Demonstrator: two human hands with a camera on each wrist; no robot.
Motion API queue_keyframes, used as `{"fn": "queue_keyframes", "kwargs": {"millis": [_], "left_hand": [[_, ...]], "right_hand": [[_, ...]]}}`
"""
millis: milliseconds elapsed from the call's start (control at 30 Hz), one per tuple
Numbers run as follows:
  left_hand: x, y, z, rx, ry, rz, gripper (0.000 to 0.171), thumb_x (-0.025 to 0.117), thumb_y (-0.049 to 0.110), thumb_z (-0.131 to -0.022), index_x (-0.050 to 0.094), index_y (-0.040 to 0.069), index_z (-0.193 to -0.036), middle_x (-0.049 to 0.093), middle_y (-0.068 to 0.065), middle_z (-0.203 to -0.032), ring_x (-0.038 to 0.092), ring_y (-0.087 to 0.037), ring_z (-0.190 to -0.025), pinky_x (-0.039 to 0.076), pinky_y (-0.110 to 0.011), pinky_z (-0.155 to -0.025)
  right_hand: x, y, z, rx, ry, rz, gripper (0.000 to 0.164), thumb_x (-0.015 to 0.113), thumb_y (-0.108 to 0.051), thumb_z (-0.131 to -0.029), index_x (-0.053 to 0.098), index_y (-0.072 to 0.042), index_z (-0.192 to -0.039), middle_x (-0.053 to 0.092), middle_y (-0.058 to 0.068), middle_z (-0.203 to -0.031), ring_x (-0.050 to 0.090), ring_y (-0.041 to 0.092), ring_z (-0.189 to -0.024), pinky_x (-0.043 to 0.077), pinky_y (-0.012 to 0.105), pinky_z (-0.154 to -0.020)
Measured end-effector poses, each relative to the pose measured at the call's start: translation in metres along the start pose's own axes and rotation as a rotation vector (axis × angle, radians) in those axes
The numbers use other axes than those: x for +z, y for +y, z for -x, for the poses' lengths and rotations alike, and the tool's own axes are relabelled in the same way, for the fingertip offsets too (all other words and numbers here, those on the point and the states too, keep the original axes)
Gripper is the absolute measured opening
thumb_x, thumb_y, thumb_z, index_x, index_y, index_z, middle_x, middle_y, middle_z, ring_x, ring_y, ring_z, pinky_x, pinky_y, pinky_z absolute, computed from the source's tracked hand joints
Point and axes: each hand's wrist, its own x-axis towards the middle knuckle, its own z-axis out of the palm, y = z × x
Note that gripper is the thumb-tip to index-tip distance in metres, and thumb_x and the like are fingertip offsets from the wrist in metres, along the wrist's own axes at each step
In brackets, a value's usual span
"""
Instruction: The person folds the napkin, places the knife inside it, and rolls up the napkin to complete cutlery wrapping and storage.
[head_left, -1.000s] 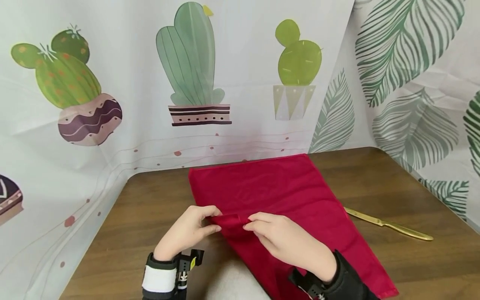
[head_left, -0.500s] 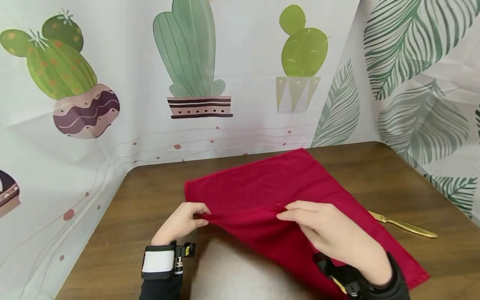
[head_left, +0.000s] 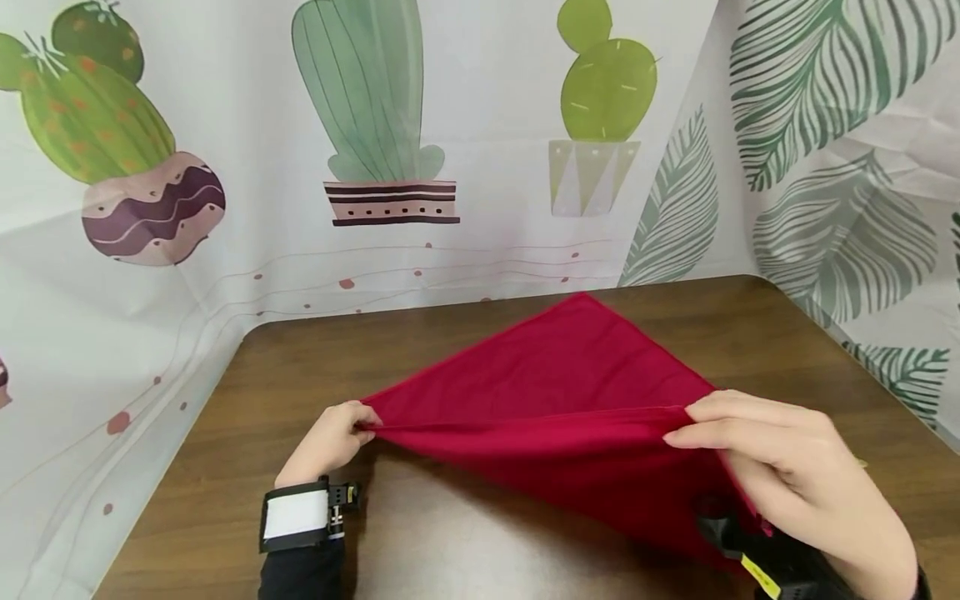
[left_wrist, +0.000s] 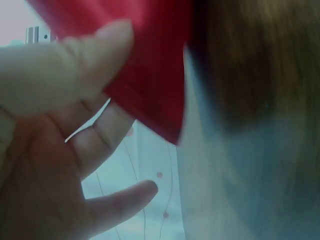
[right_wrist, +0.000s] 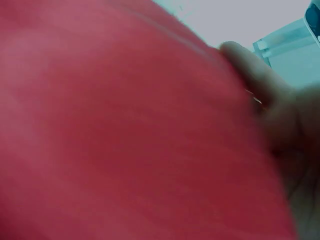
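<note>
At the head view's upper left, a white hanging (head_left: 247,125) printed with potted cacti rises behind a brown wooden table (head_left: 292,367). Left of centre, the left hand (head_left: 330,437), a white-and-black band (head_left: 296,515) on its wrist, pinches a corner of a red cloth (head_left: 547,375) between thumb and fingers; the left wrist view shows its little finger stretched out away from the fabric. The cloth spans the middle of the frame, its near edge drawn nearly straight between the hands, its far corner pointing to the table's back edge. At lower right, the right hand (head_left: 802,479) pinches that near edge between thumb and fingers, the remaining fingers partly hidden. Large printed leaves (head_left: 847,233) fill the upper right.
</note>
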Motion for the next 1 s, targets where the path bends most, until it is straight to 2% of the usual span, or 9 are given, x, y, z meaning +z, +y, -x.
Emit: {"fn": "queue_keyframes", "kwargs": {"millis": [133,200,333,400,500,567,733,833,1000], "left_hand": [[-0.008,-0.007,0.006,-0.042,0.047,-0.048,0.010,0.064,-0.004,-0.073,0.065,0.005,-0.076,0.055,-0.005,-0.077,0.054,-0.024,-0.074,0.044,-0.038,-0.065],[-0.012,-0.010,0.011,-0.065,0.059,-0.047,0.008,0.064,-0.003,-0.073,0.064,0.005,-0.073,0.055,-0.006,-0.079,0.053,-0.026,-0.076,0.042,-0.039,-0.066],[-0.023,-0.015,0.019,-0.106,0.022,-0.001,0.009,0.062,-0.002,-0.076,0.060,0.006,-0.072,0.054,-0.005,-0.076,0.047,-0.020,-0.070,0.038,-0.035,-0.061],[-0.029,-0.016,0.023,-0.138,-0.013,0.025,0.006,0.061,0.001,-0.078,0.060,0.005,-0.073,0.053,-0.002,-0.071,0.042,-0.017,-0.063,0.035,-0.031,-0.056],[-0.037,-0.017,0.028,-0.188,-0.047,0.053,0.005,0.061,0.005,-0.079,0.062,0.003,-0.075,0.053,0.000,-0.065,0.039,-0.014,-0.057,0.032,-0.028,-0.051],[-0.041,-0.019,0.031,-0.218,-0.067,0.079,0.006,0.062,0.007,-0.080,0.063,0.002,-0.075,0.056,0.000,-0.064,0.043,-0.013,-0.057,0.033,-0.028,-0.051],[-0.049,-0.025,0.042,-0.270,-0.146,0.250,0.008,0.059,0.004,-0.081,0.062,-0.003,-0.080,0.061,-0.007,-0.071,0.061,-0.019,-0.062,0.048,-0.034,-0.062],[-0.050,-0.027,0.046,-0.299,-0.166,0.334,0.011,0.058,0.003,-0.082,0.061,-0.008,-0.083,0.061,-0.008,-0.070,0.063,-0.021,-0.063,0.050,-0.035,-0.064],[-0.047,-0.026,0.050,-0.327,-0.186,0.331,0.010,0.060,0.004,-0.081,0.063,-0.006,-0.079,0.063,-0.007,-0.069,0.062,-0.019,-0.063,0.049,-0.035,-0.063]], "right_hand": [[-0.004,-0.006,0.003,0.029,0.220,-0.182,0.027,0.037,0.012,-0.076,0.064,0.014,-0.081,0.061,0.021,-0.091,0.053,0.028,-0.091,0.038,0.024,-0.084],[-0.008,-0.009,0.003,0.067,0.292,-0.225,0.025,0.038,0.017,-0.073,0.062,0.017,-0.079,0.059,0.025,-0.091,0.054,0.030,-0.091,0.039,0.025,-0.084],[-0.014,-0.016,0.003,0.167,0.372,-0.238,0.028,0.034,0.020,-0.072,0.061,0.019,-0.079,0.058,0.027,-0.092,0.054,0.028,-0.089,0.039,0.024,-0.083],[-0.015,-0.018,0.001,0.206,0.400,-0.268,0.030,0.030,0.022,-0.072,0.059,0.020,-0.080,0.057,0.029,-0.093,0.054,0.027,-0.087,0.039,0.022,-0.077],[-0.013,-0.020,-0.004,0.223,0.455,-0.318,0.031,0.027,0.023,-0.071,0.058,0.023,-0.079,0.057,0.028,-0.090,0.052,0.025,-0.082,0.038,0.020,-0.068],[-0.009,-0.019,-0.008,0.208,0.486,-0.332,0.029,0.029,0.024,-0.071,0.057,0.024,-0.078,0.057,0.028,-0.086,0.050,0.022,-0.074,0.035,0.018,-0.062],[-0.001,-0.014,-0.014,0.205,0.529,-0.202,0.023,0.037,0.023,-0.070,0.059,0.021,-0.076,0.059,0.027,-0.083,0.053,0.021,-0.073,0.037,0.018,-0.064],[0.000,-0.014,-0.015,0.253,0.486,-0.055,0.025,0.037,0.019,-0.072,0.062,0.018,-0.079,0.060,0.025,-0.085,0.051,0.017,-0.074,0.033,0.015,-0.060],[0.000,-0.015,-0.022,0.382,0.350,0.144,0.033,0.036,0.016,-0.074,0.065,0.010,-0.089,0.060,0.015,-0.092,0.040,0.006,-0.066,0.022,0.015,-0.047]]}}
